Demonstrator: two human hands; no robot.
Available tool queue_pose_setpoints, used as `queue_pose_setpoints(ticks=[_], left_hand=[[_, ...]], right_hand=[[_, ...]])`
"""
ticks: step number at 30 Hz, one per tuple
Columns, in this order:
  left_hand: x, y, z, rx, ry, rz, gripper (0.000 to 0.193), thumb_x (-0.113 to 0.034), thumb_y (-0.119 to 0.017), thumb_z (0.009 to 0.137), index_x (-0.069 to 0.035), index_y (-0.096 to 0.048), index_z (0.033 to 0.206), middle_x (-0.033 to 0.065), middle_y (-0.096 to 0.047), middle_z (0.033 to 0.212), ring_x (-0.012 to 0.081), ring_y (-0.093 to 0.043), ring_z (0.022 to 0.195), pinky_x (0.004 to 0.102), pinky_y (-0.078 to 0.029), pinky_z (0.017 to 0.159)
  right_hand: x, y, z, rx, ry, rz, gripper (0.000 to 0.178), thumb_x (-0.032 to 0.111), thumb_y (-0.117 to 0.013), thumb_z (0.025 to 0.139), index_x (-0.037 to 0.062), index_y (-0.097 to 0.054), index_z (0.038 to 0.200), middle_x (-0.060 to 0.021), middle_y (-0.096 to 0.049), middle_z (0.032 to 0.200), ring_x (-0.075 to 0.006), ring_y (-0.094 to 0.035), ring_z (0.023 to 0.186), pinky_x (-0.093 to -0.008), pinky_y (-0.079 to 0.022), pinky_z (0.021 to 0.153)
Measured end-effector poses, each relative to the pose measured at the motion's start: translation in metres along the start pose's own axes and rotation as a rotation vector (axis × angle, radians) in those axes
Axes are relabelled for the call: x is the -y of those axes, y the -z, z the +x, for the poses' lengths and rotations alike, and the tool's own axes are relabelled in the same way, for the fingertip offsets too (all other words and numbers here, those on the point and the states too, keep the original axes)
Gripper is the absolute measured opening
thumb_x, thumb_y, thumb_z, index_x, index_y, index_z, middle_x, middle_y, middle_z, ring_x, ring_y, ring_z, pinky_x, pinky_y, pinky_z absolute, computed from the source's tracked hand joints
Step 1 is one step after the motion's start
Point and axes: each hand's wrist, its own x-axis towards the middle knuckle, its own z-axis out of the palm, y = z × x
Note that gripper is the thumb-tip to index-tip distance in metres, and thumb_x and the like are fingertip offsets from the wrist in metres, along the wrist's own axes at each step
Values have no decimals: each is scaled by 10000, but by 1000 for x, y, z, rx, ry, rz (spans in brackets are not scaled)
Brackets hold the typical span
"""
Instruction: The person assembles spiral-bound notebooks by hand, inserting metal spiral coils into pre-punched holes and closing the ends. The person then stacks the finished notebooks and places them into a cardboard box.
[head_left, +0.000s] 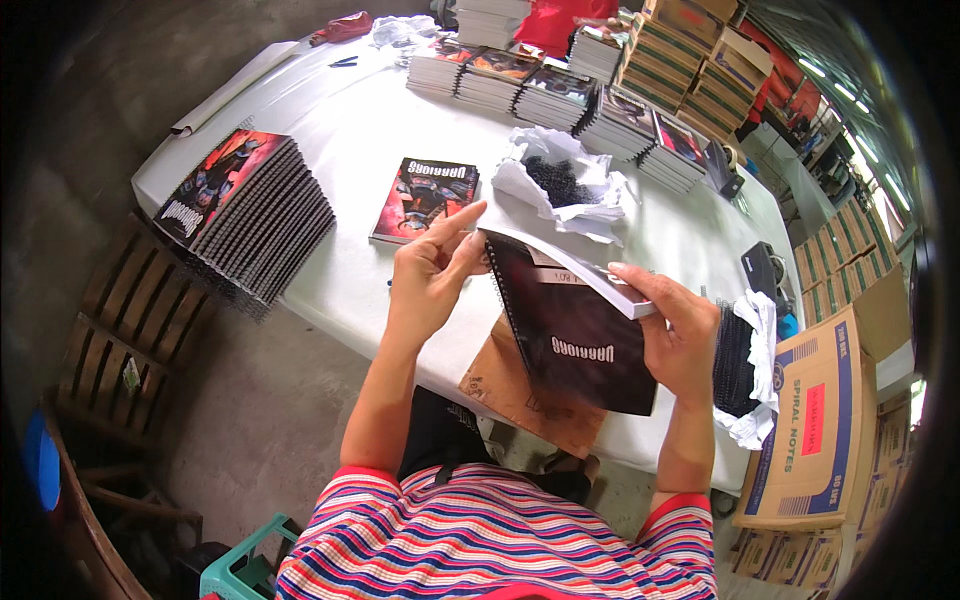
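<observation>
A spiral notebook with a dark cover point(575, 335) is held in front of me, tilted, its white pages point(570, 262) lifted away from the cover. My right hand point(678, 330) grips its right side, thumb on top of the pages. By the black coil at the notebook's left edge is my left hand point(435, 275), index finger stretched out and thumb apart from it; its other fingers curl partly out of sight near the coil. Beyond my left hand lies a book with a red and black illustrated cover point(425, 198). Crumpled white paper point(600, 210) cradles loose black coils point(556, 180).
Bound notebooks form a tall stack point(255, 205) at the table's left edge. More notebook stacks point(555, 95) line the far side. Black coils in paper point(735, 360) lie at the right, beside a large carton point(810, 430). A brown cardboard piece point(530, 390) sits at the near edge.
</observation>
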Motion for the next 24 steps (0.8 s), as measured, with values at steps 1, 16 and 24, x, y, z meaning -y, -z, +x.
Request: queue_pose_setpoints(ticks=[1,16,24], left_hand=[[-5,4,-2,24,15,-187,294,-130,-508,925,24,-539,1174,59,-633,878,102,-610,792,251,-530,732],[-88,129,-56,-468,-270,-307,202,-179,-642,855,-3,-587,938,3,-598,771,50,-551,684,190,-462,596],[-126,182,-56,-417,-688,337,1081,-486,-854,481,-34,-367,1333,148,-258,1407,300,-276,1315,416,-289,1020]], right_hand=[[3,0,5,37,9,4,319,-36,-570,780,82,-632,1070,-115,-660,832,-244,-653,695,-284,-504,607],[46,-90,90,521,-43,976,815,104,-794,675,-31,-324,1326,-112,-515,1219,-152,-507,1085,-305,-406,935],[92,-114,178,13,76,643,694,13,-667,755,34,-310,1349,-152,-475,1244,-232,-577,984,-318,-479,853]])
